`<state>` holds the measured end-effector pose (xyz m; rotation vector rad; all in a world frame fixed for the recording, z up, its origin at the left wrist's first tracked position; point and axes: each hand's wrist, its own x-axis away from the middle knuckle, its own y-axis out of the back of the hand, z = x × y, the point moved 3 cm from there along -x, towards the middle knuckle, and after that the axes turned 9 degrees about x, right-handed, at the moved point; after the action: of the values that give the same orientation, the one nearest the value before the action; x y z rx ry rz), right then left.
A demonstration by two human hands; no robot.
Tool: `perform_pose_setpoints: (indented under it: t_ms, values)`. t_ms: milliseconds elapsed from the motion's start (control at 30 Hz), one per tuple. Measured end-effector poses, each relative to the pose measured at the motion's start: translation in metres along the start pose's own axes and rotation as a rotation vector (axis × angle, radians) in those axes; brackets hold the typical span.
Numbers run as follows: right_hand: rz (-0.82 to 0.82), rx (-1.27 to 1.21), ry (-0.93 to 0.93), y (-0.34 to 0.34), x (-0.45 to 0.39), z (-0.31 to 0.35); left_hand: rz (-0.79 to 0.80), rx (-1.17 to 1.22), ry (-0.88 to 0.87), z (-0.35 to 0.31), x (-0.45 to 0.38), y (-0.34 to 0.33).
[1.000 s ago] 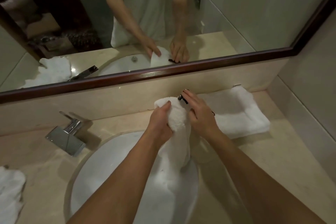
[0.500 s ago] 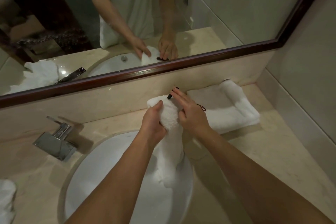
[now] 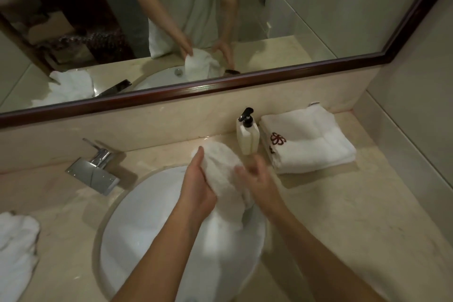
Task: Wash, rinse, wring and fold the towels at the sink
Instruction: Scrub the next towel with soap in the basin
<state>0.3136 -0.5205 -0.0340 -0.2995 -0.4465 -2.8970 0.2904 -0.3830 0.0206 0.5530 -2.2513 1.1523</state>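
Note:
A wet white towel (image 3: 220,169) is bunched up over the back right rim of the white sink basin (image 3: 147,228), and its lower part hangs down into the bowl. My left hand (image 3: 198,184) grips the towel's left side, thumb pointing up. My right hand (image 3: 257,179) is blurred and lies against the towel's right side; its grip is unclear. A folded white towel (image 3: 308,142) with a dark red emblem lies on the counter to the right. Another crumpled white towel (image 3: 14,247) sits at the left edge.
A white soap dispenser (image 3: 247,135) with a black pump stands between the sink and the folded towel. A chrome faucet (image 3: 95,169) is left of the basin, no water seen running. A dark-framed mirror (image 3: 220,86) runs along the back, a wall on the right.
My right hand has come off the soap pump and dropped to the towel's right side, uncovering the dispenser. My left hand still holds the towel, now a little lower.

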Motion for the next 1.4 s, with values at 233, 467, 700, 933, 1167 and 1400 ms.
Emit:
perform_pose_setpoints:
  t_ms: [233,467,700,933,1167,1400]
  values:
    - [-0.014,0.445,0.18,-0.056,0.052,-0.028,-0.086,-0.147,-0.073,-0.014,0.046,0.092]
    - [0.08,-0.657,-0.295,-0.079,0.072,0.026,-0.081,0.021,-0.02,-0.027,0.055,0.148]
    - [0.019,-0.982,-0.301,-0.074,0.093,0.086,-0.376,-0.022,0.24,0.024,0.005,0.237]
    - [0.084,-0.91,-0.351,-0.056,0.102,0.092,-0.128,-0.18,0.449,0.011,-0.007,0.216]
    - [0.319,-0.652,-0.808,-0.126,0.146,-0.009,-0.292,-0.694,-0.277,-0.03,0.025,0.226]
    - [0.001,-0.388,-0.646,-0.186,0.113,-0.012,-0.291,-0.547,-0.189,-0.009,0.047,0.225]
